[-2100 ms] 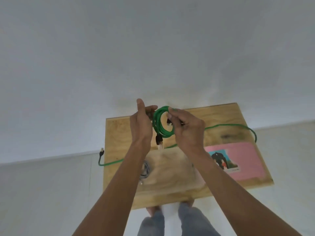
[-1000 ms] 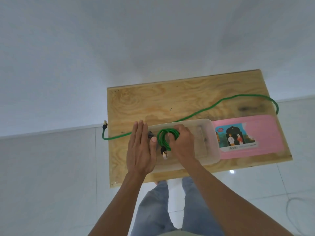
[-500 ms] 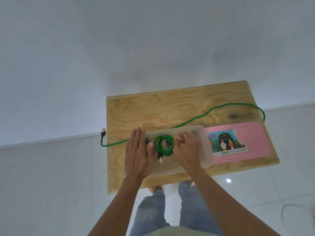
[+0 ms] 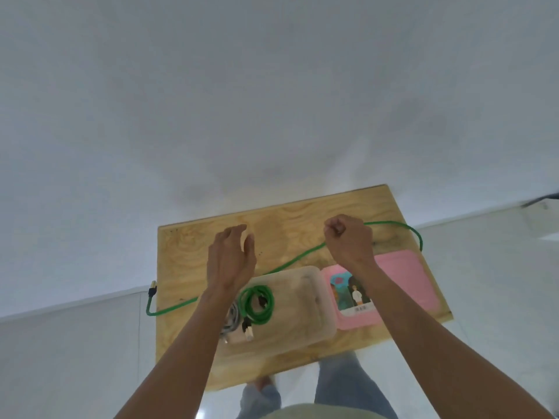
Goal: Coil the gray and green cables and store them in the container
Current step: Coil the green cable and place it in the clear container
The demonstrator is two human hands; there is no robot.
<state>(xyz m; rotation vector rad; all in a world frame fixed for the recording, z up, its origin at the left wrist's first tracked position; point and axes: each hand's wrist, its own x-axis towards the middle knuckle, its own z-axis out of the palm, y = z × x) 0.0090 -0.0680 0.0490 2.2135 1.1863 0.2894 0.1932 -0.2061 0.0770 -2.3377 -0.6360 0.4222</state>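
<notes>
A coiled green cable lies in the clear plastic container on the wooden table. Beside it in the container sits a coiled gray cable, partly hidden by my left forearm. A second, long green cable lies uncoiled across the table, and its plug hangs over the left edge. My left hand hovers open above the table, beyond the container. My right hand is a closed fist over the long cable, which passes behind it. I cannot tell whether the fist touches that cable.
A pink lid with a picture label lies right of the container, touching it. The long cable loops past the table's right edge. A white wall stands behind the table, with white floor tiles around it. My legs are at the near edge.
The green coil was lowered into the container and let go. Both hands then lifted off it and moved to the far side of the table, the right one closing into a fist.
</notes>
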